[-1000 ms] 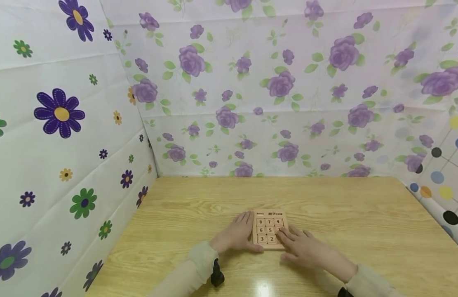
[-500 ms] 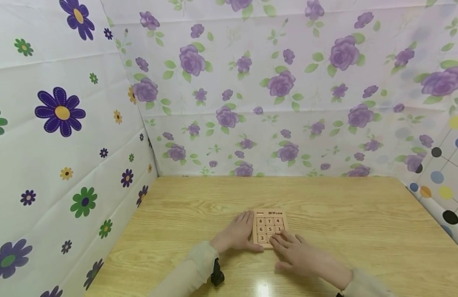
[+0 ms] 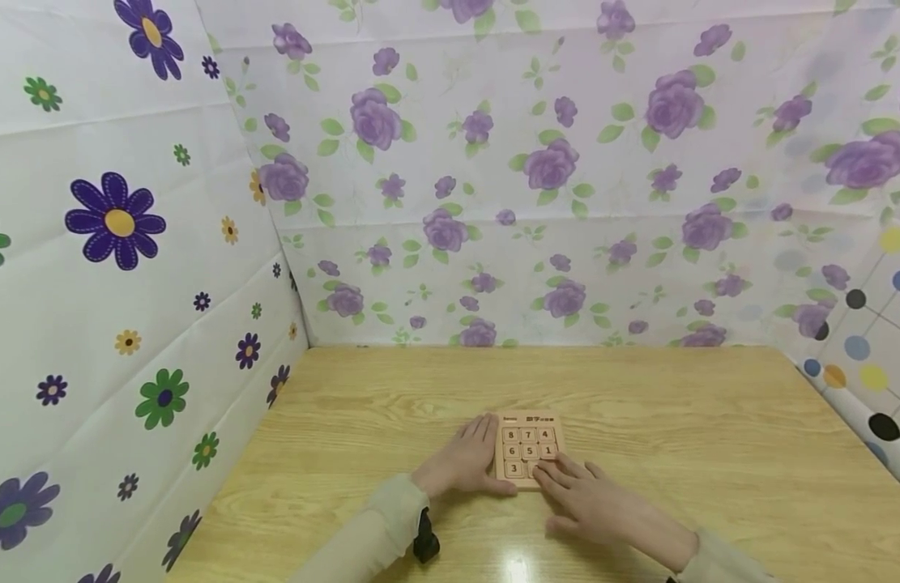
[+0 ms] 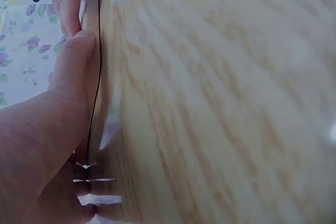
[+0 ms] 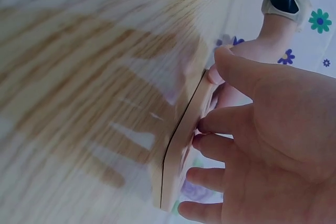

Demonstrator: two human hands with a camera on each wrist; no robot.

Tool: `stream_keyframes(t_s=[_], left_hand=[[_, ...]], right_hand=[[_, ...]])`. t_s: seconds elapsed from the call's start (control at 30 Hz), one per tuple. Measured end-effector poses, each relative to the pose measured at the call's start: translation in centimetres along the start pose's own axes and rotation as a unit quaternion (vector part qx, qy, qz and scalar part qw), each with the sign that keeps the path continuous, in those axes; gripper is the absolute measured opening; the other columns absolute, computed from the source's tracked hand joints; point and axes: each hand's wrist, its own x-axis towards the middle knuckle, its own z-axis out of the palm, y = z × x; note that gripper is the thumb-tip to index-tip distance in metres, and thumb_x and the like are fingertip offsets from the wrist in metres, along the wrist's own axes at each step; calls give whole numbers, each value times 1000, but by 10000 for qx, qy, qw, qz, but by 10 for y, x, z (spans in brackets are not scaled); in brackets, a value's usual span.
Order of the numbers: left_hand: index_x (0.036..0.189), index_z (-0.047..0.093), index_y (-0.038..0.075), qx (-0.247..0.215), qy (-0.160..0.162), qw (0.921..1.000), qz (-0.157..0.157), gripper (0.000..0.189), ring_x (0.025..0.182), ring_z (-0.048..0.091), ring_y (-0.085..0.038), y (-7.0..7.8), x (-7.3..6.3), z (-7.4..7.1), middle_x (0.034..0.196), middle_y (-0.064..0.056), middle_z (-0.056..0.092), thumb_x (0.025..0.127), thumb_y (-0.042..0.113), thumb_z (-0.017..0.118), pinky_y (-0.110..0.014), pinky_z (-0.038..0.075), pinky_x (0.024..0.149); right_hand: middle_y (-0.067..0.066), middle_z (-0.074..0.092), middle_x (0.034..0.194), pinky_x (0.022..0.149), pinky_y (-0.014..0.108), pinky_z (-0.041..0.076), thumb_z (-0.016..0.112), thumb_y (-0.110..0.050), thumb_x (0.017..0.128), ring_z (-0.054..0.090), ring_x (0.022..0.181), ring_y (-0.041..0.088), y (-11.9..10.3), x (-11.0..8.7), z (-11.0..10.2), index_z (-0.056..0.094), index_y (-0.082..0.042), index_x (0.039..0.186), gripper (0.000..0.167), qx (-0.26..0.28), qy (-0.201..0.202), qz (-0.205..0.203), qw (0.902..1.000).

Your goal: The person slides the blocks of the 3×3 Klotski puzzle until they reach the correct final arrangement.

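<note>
A wooden number slide puzzle (image 3: 529, 419) lies flat on the table, its tiles reading 8, 7, 4 along the top, then 6, 5, 1, and a 3 at lower left. My left hand (image 3: 464, 460) holds its left side, fingers along that edge and thumb at the near edge; the left wrist view shows the thumb against the board's side (image 4: 93, 77). Extended over the lower right part, my right hand (image 3: 591, 504) has its fingertips on the bottom row, hiding what lies right of the 3. In the right wrist view, the fingers (image 5: 210, 148) are spread beside the board's edge.
The wood-grain table (image 3: 391, 389) spreads around the puzzle. Behind it hangs a cloth (image 3: 450, 267) with purple roses, and a cloth (image 3: 223, 364) with daisies stands on the left. A dotted cloth (image 3: 861, 348) borders the right. A black wrist strap (image 3: 425, 538) sits on the left sleeve.
My right hand has moved left and toward the near edge, from the 1 tile to the bottom row, uncovering the 1 and covering the 2. My left hand has stayed in place.
</note>
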Motion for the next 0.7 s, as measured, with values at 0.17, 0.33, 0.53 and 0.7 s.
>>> stream_keyframes(t_s=[0.17,0.33,0.53,0.7], left_hand=[[153,9,-5,-61,-15,10000,4,125,149,17,-34,0,-1,0,160,-24,14,74,81,54,-44,22,121],[153,9,-5,-77,-43,10000,-4,125,149,17,-34,1,-1,-1,160,-24,14,74,81,54,-45,22,121],[153,9,-5,-72,-79,9999,-35,124,149,17,-34,1,0,-1,160,-23,14,74,80,55,-45,22,122],[153,8,-4,-18,-112,9999,-49,124,149,17,-34,0,1,1,160,-22,14,75,80,54,-45,22,122]], right_hand=[[15,38,153,108,69,31,52,-53,93,32,142,41,3,-3,2,38,-7,148,73,15,69,37,10000],[15,36,154,109,68,30,53,-53,92,30,142,41,5,-8,2,37,-8,149,74,150,3,178,9997],[17,38,153,108,69,30,54,-53,92,32,142,42,6,-11,1,36,-7,149,75,258,-56,219,9994],[16,39,153,107,69,32,55,-52,92,33,141,43,8,-12,3,36,-7,149,75,182,14,204,9996]])
